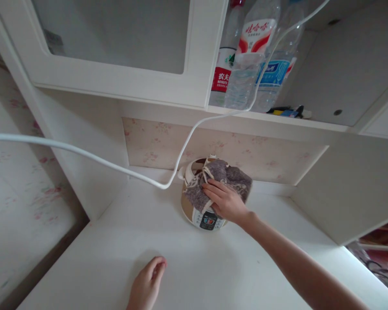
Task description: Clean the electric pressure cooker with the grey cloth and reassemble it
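A purple-grey cloth (233, 177) with pale edging lies draped over the lid of a rice cooker (188, 206). My right hand (224, 200) presses down on the cloth, its fingers bent over the fabric. Below the cloth, the cooker's dark display panel (208, 220) shows at the front, while much of the lid is covered. My left hand (148, 277) is near the front of the white counter (181, 245), apart from the cooker. Its fingers are curled in, and I see nothing in them.
A white cable (142, 177) hangs across the view in front of the cooker. Overhead, a cabinet door (129, 82) is on the left, and an open shelf (323, 122) holds several plastic bottles (250, 64). Side panels (336, 189) and a flowered wall (155, 142) enclose the counter.
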The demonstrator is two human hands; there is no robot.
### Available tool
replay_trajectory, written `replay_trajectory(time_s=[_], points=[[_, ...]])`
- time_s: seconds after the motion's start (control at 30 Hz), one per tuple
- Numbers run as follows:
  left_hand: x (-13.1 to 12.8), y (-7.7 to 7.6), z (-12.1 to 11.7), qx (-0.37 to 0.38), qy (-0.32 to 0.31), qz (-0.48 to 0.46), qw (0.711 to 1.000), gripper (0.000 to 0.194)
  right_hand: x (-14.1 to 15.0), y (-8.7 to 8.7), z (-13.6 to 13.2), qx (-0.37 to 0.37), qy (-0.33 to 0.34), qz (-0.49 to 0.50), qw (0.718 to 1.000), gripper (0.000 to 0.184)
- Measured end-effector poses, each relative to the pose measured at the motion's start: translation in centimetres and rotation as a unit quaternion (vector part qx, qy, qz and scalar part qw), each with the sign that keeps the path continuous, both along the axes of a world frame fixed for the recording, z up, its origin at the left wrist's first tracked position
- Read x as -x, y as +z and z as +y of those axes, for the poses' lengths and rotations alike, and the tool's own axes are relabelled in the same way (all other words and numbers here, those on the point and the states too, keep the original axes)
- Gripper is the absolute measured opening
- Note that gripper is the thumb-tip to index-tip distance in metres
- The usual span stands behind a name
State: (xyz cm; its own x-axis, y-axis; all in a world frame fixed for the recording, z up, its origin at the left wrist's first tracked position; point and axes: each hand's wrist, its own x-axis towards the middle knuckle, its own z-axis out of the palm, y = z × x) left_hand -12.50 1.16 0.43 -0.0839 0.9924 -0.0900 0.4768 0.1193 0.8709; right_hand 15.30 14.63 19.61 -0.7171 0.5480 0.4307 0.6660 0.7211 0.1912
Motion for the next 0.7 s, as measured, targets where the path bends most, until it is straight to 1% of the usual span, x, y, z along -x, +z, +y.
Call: replay_trajectory(time_s=[0.07,0.13,0.2,0.3,0.37,0.4,0.5,0.6,0.7], points=[[0.1,-0.2,-0.1,-0.018,-0.004,0.004,1.000,0.035,2.9,1.4,1.1,0.019,0.048,-0.081,0.995,0.041],[0.2,-0.4,-0.2,-0.037,-0.004,0.015,0.999,0.036,5.8,2.8,3.1,0.039,0.077,-0.138,0.987,0.035],[0.3,-0.6,-0.2,-0.055,-0.003,0.022,0.998,0.035,8.2,4.3,5.8,0.064,0.069,-0.164,0.982,0.030],[0.4,-0.8,-0.2,-0.080,0.005,0.026,0.996,0.032,10.0,6.3,10.6,0.089,0.006,-0.158,0.983,0.032],[0.4,-1.0,-0.2,-0.089,0.012,0.028,0.996,0.031,9.8,7.6,13.5,0.091,-0.053,-0.139,0.985,0.033],[0.5,-1.1,-0.2,-0.092,0.014,0.030,0.995,0.030,9.4,8.2,14.7,0.092,-0.072,-0.131,0.984,0.033],[0.6,-1.2,-0.1,-0.096,0.012,0.034,0.995,0.030,7.5,9.7,17.3,0.099,-0.097,-0.101,0.985,0.032],[0.7,-1.2,-0.1,-0.097,-0.003,0.033,0.995,0.031,4.9,10.8,18.5,0.093,-0.134,-0.046,0.986,0.030],[0.8,-1.2,0.0,-0.096,-0.017,0.031,0.995,0.032,1.6,11.2,18.2,0.081,-0.185,-0.011,0.979,0.031]])
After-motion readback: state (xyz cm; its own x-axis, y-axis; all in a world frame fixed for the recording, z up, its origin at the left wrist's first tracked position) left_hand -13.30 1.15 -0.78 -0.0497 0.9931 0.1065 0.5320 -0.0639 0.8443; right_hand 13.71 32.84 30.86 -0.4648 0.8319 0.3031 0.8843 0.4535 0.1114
